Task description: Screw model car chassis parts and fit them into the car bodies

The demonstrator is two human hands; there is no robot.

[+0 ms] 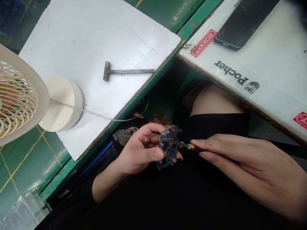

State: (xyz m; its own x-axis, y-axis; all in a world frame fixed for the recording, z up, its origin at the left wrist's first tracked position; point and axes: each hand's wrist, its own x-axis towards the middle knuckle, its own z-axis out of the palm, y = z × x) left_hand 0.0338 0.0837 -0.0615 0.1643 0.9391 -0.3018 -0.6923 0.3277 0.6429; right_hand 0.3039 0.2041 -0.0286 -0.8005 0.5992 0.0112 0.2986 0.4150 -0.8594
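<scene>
My left hand [141, 148] is closed around a dark grey openwork part [169, 158], with a curved rim and several struts and gaps. Its thumb presses the near side and its fingers pass behind. Between thumb and fingers, my right hand [249, 169] pinches the dark red handle of a small file [183, 144] with a brass collar. The narrow flat metal blade points left and reaches into the part's opening, touching or very close to the inner side of the rim; which one I cannot tell. Both hands are above my lap in black clothing.
A hammer [129, 71] lies on a white board [79, 35] over the green table. A cream fan [63, 103] stands at left, its cable crossing the board edge. At right, a phone [242, 27] rests on a printed white box [271, 64]. Clear plastic [24, 210] sits lower left.
</scene>
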